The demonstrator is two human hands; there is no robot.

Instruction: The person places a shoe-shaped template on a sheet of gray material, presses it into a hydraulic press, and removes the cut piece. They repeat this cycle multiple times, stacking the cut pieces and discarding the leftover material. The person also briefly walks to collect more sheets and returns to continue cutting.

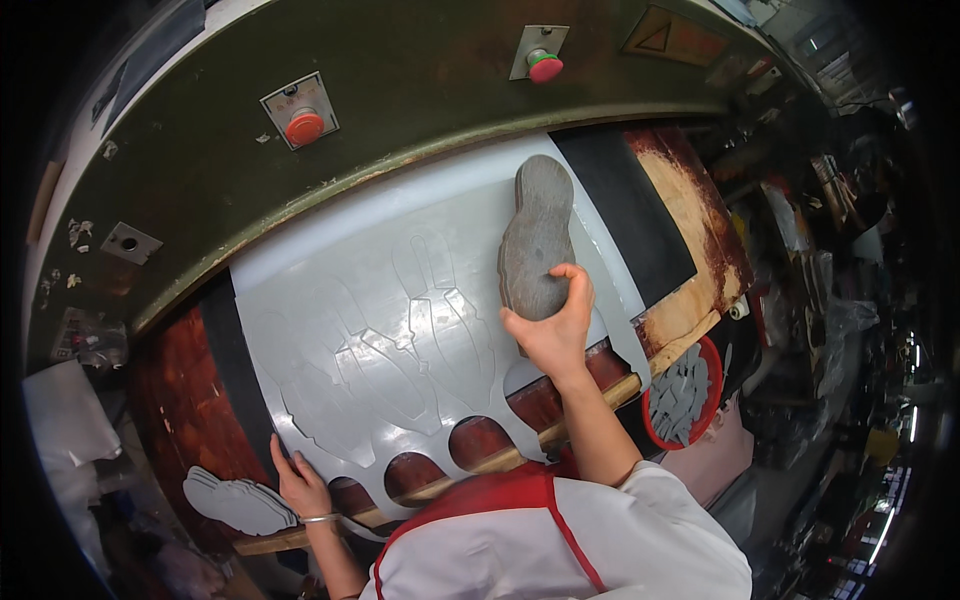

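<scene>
My right hand (555, 325) grips the near half of a thick, grey-brown, sole-shaped cutting die (540, 225), thumb and fingers on either side. The die rests on or just above the right part of a smooth grey sheet (330, 270); I cannot tell which. Several sole-shaped outlines are cut into this sheet, and rounded gaps run along its near edge. My left hand (298, 485) lies at the sheet's near left edge with its fingers stretched out and apart. Close beside it is a small stack of grey sole-shaped pieces (240, 502).
A dark green machine beam (420, 90) with a red button (305, 128) and a pink-red button (545, 67) spans the far side. Under the sheet lies a white board (400, 205). A black mat (630, 215) is at right, near a red basin (712, 385) of grey scraps (680, 398).
</scene>
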